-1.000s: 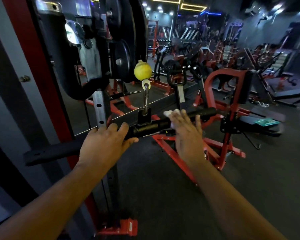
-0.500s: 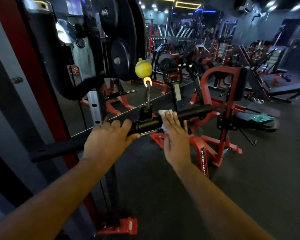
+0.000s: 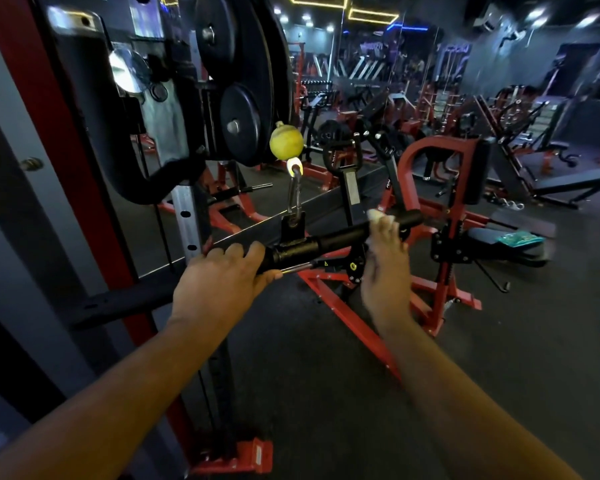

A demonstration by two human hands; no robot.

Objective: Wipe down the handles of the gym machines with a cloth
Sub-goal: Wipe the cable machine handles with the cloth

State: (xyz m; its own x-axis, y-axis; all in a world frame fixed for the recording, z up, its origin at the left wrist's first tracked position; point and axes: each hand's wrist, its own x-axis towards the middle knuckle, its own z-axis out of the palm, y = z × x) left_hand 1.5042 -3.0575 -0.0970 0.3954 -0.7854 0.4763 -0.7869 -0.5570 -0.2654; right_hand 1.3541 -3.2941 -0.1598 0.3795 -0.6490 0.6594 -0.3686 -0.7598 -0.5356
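- Right hand (image 3: 383,271) presses a small white cloth (image 3: 378,216) against the right-hand grip of the straight black cable-attachment bar (image 3: 340,239), near that grip's outer end; its fingers are curled over the cloth and bar, though the hand is motion-blurred and the exact hold is hard to read.
- Left hand (image 3: 219,282) is wrapped round the bar's left grip, just left of the central swivel, and steadies it.
- The step in hand looks like wiping the right grip. A fair guess is that the left grip, now covered by the steadying hand, will need its turn.
- The next move probably calls for running the cloth along the grip's full length and round its underside while the other hand keeps the bar from swinging.
- The bar hangs from a silver carabiner clip (image 3: 294,199) beneath a yellow-green rubber stopper ball (image 3: 286,144), so it can pivot and twist; that is the main nuisance here.
- Just behind stand black round weight plates (image 3: 239,119) and a perforated grey steel upright (image 3: 186,223) of the red-framed machine (image 3: 66,133), close to the left knuckles.
- Beyond the bar's right tip, a red steel-framed bench machine (image 3: 454,202) stands on the dark rubber floor (image 3: 499,341), with a teal packet (image 3: 518,238) lying on its black pad.
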